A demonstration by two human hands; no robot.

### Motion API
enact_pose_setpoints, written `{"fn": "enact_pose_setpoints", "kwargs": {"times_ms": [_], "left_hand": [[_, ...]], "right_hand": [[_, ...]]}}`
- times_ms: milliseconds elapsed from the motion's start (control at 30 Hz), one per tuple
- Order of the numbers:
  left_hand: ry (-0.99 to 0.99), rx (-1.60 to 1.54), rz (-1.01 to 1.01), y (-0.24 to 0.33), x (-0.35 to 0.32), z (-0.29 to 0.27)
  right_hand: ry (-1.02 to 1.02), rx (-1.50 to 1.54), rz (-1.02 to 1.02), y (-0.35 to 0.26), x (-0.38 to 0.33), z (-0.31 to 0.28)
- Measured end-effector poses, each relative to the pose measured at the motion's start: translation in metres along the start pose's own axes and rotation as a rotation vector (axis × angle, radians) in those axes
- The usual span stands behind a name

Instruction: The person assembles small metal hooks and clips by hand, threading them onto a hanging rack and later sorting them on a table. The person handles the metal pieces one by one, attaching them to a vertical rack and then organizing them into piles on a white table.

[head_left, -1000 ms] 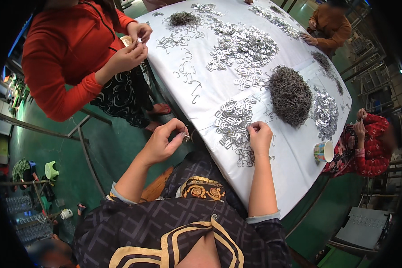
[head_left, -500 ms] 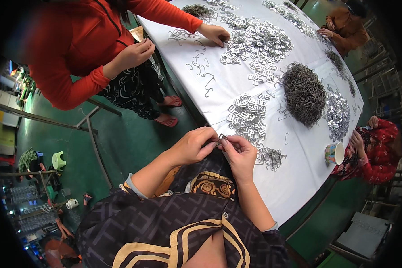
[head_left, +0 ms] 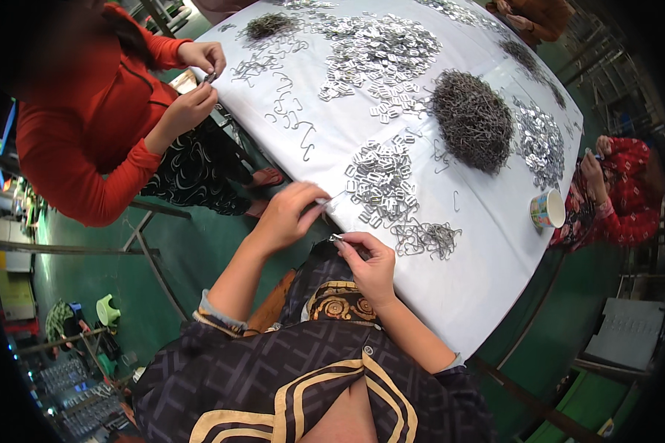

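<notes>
Sitting at the near edge of a white table (head_left: 488,258), a person in a dark patterned top works small metal parts with both hands. The left hand (head_left: 287,218) pinches a small silvery clip (head_left: 326,201) between thumb and fingertips just at the table's edge. The right hand (head_left: 368,260), fingers curled, pinches a second metal piece (head_left: 338,238) at its thumb tip, just off the table edge and near the left hand without touching it. Just beyond both hands lies a loose pile of flat buckles (head_left: 380,184), and beside it, toward the right, a small tangle of bent wire hooks (head_left: 425,240). Farther out sits a dark mound of wire hooks (head_left: 471,118), with a broad spread of silvery buckles (head_left: 380,53) behind it and another along the right rim (head_left: 539,140). A paper cup (head_left: 547,209) stands near the right edge; what it holds cannot be seen. To the left, a person in a red top (head_left: 89,140) holds a small part in both hands (head_left: 196,81). Another person in a red patterned sleeve (head_left: 617,192) sits at the right.
</notes>
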State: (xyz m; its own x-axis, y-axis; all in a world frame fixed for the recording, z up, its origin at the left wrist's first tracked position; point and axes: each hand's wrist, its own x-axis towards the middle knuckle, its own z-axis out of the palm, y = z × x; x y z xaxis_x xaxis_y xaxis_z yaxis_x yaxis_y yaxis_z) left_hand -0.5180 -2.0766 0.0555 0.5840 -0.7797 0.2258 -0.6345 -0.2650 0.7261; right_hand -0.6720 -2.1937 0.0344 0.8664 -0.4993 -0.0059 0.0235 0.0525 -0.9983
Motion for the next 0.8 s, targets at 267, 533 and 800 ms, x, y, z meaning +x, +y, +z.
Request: {"fn": "enact_pose_setpoints", "kwargs": {"times_ms": [267,533,800], "left_hand": [[-0.258,0.316,0.584,-0.021,0.076,0.071],[-0.112,0.299,0.47,-0.009,0.1,0.062],[-0.251,0.347,0.544,-0.02,0.101,0.076]], "right_hand": [[0.012,-0.076,-0.062,0.0,-0.008,0.002],[-0.012,-0.071,-0.087,0.004,-0.009,0.001],[-0.057,-0.089,-0.117,0.0,-0.009,0.0]]}}
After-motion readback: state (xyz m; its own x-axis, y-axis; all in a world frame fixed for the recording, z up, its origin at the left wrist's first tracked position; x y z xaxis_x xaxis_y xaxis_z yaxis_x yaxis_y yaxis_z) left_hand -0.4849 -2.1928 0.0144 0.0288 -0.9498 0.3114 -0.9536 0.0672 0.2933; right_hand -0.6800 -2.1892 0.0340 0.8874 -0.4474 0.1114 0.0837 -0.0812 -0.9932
